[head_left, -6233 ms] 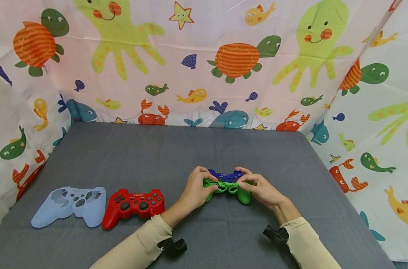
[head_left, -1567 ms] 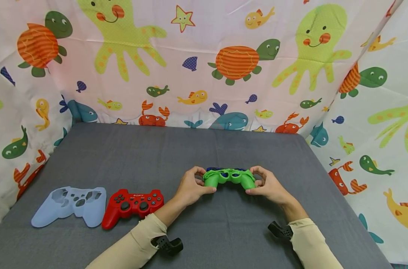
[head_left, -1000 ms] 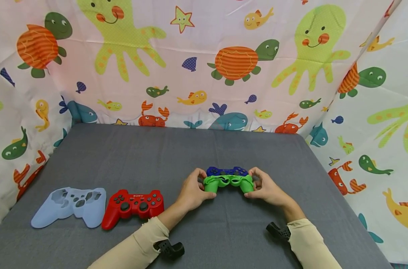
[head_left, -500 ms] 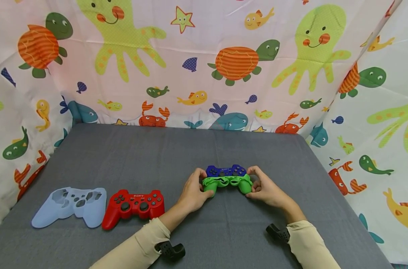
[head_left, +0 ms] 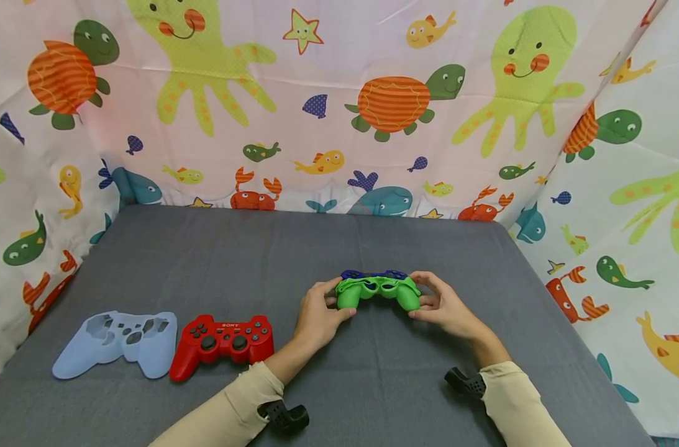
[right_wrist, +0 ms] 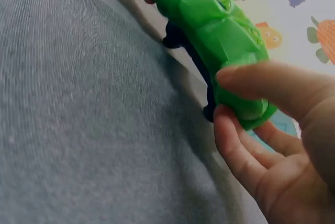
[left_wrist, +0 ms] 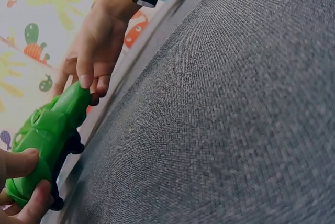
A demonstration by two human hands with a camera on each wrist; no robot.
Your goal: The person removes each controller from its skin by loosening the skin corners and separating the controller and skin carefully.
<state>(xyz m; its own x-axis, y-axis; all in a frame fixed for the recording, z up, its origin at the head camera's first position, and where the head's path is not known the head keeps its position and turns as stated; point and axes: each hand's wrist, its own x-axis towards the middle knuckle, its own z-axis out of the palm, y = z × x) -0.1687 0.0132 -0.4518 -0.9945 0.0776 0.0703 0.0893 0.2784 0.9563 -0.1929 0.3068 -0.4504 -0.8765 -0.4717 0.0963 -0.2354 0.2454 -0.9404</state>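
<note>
The blue controller [head_left: 376, 275], mostly wrapped in a green silicone cover [head_left: 378, 293], is sitting between both hands above the grey table [head_left: 261, 248]. The left hand [head_left: 317, 316] is pinching the cover's left grip while the right hand [head_left: 445, 310] is pinching its right grip.

A blue plastic game controller [head_left: 376, 274] sits almost wholly inside a bright green silicone controller skin [head_left: 378, 292], only its dark blue far edge and buttons showing through the cut-outs. The assembly is held just above the grey cloth surface, grips pointing toward the person.
</note>
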